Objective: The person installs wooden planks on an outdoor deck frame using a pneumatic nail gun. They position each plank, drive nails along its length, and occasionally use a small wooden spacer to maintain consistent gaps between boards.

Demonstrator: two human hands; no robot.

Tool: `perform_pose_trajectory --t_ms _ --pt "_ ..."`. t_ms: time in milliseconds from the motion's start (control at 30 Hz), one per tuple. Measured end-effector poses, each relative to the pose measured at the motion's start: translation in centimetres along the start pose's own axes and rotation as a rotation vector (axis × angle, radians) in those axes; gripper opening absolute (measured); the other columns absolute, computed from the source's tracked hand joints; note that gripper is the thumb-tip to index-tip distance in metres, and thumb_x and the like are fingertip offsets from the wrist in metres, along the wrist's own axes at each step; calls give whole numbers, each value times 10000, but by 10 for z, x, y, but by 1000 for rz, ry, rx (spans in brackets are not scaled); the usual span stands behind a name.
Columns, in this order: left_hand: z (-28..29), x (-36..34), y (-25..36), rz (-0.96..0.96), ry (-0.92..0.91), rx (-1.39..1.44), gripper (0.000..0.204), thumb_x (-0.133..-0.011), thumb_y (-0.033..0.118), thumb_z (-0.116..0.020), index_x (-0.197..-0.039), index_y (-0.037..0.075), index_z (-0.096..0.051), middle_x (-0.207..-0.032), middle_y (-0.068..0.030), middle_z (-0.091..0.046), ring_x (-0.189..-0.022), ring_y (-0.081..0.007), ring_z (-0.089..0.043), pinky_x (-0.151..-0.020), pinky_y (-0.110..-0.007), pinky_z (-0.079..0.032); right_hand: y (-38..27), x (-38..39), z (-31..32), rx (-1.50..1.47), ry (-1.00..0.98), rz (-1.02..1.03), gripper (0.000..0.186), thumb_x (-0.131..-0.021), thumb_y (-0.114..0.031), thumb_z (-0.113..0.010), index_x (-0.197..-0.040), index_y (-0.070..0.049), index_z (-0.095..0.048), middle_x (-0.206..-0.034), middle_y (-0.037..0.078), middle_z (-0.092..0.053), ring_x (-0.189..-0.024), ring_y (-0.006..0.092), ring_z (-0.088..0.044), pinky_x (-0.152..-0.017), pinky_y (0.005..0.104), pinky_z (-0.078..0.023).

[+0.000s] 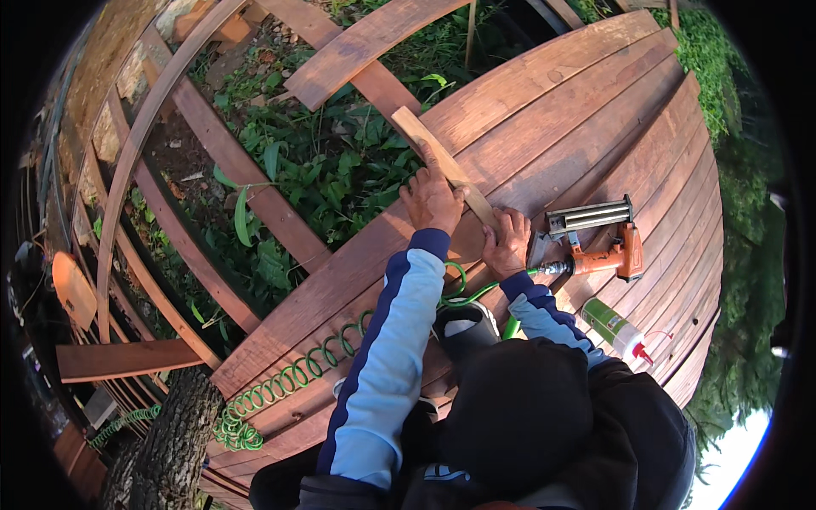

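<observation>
My left hand (pixel 432 197) is closed on the middle of a pale wooden strip (pixel 412 127), which lies slanting across the curved reddish planks (pixel 527 93). My right hand (pixel 507 242) grips the strip's lower end, its fingers bent over the wood. Just right of that hand lies an orange nail gun (pixel 608 259) with a metal magazine, joined to a coiled green air hose (pixel 297 374) that runs left across the boards. A white-and-green glue bottle (pixel 608 323) with a red nozzle lies below the gun.
An open lattice of curved slats (pixel 217 140) spans plants and soil on the left. A rough tree trunk (pixel 157 442) stands at lower left beside the planks' edge, with a short loose board (pixel 127 361) above it. Foliage (pixel 731 340) borders the curved deck on the right.
</observation>
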State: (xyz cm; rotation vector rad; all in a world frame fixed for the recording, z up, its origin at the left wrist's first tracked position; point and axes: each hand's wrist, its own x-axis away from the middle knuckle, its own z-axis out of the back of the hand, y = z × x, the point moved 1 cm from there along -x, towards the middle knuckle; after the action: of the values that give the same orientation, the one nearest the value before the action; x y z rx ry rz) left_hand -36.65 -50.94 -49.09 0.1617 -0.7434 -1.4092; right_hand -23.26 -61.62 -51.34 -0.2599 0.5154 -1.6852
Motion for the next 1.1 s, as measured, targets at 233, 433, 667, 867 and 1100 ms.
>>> perform_pose_trajectory --t_ms 233,433,667,867,1100 --pt "-10 4 -7 16 114 1 1058 -706 362 -733 -1479 67 -74 -1053 -176 -561 -1038 -330 -501 -1000 -497 -267 6 -3 -5 81 21 165 328 -748 -139 -650 -1053 -40 -580 -1013 168 -563 -954 370 -519 -844 462 -400" --pt "-19 15 -23 -108 302 8 968 -711 305 -721 -1458 47 -162 -1137 -265 -515 -1117 -412 -459 -1041 -531 -255 15 -4 -8 141 15 194 316 -782 -183 -649 -1046 -15 -604 -981 165 -599 -952 363 -548 -849 449 -420" --pt "-8 55 -29 -69 414 314 781 -729 272 -674 -1341 -65 -324 -1192 -277 -451 -1166 -414 -403 -1030 -519 -271 20 -6 -8 130 25 288 348 -846 -277 -597 -1063 -5 -575 -979 177 -589 -928 360 -543 -831 458 -419" --pt "10 77 17 -205 545 368 696 -698 324 -687 -1224 -54 -431 -1086 -209 -473 -1129 -360 -413 -966 -495 -311 13 -23 -18 94 23 426 334 -879 -283 -554 -1054 1 -567 -968 190 -584 -920 370 -539 -818 464 -418" --pt "62 42 56 -365 576 652 413 -705 279 -657 -963 18 -469 -933 -164 -462 -974 -341 -452 -888 -477 -339 10 -43 -22 26 -5 493 331 -883 -282 -547 -1052 2 -566 -966 192 -583 -918 372 -539 -815 465 -418"
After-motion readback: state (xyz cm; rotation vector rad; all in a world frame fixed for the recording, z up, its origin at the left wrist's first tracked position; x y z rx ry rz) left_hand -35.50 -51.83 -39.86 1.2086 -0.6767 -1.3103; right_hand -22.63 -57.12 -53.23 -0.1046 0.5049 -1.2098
